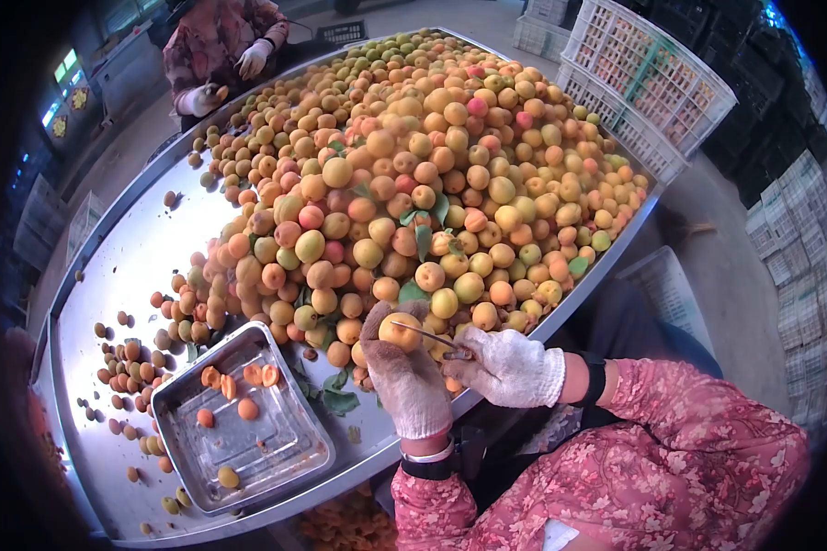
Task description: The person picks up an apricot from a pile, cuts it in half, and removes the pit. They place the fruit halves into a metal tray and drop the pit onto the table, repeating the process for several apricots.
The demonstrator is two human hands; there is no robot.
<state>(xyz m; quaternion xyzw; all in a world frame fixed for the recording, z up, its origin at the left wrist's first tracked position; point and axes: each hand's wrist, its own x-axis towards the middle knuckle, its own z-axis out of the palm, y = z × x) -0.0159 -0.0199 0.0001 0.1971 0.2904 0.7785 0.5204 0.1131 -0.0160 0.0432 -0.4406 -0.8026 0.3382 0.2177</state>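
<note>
My left hand [404,381], in a stained white glove, is closed around a yellow-orange apricot [398,332] near the table's front edge. My right hand [513,369], gloved in white with dark stains on the fingers, grips a small thin-bladed knife [429,336]. Its blade lies across the apricot's upper side. Just beyond both hands rises a large heap of apricots [368,253] with a few green leaves among them. To the left of my left hand, a shallow metal tray [285,439] holds several apricot pieces [229,386] and a few whole fruits.
The metal table [142,248] carries loose small fruits along its left side. Across it, another person [220,55] in white gloves handles fruit. White plastic crates [648,78] stand at the back right, and more are stacked [795,239] at the far right.
</note>
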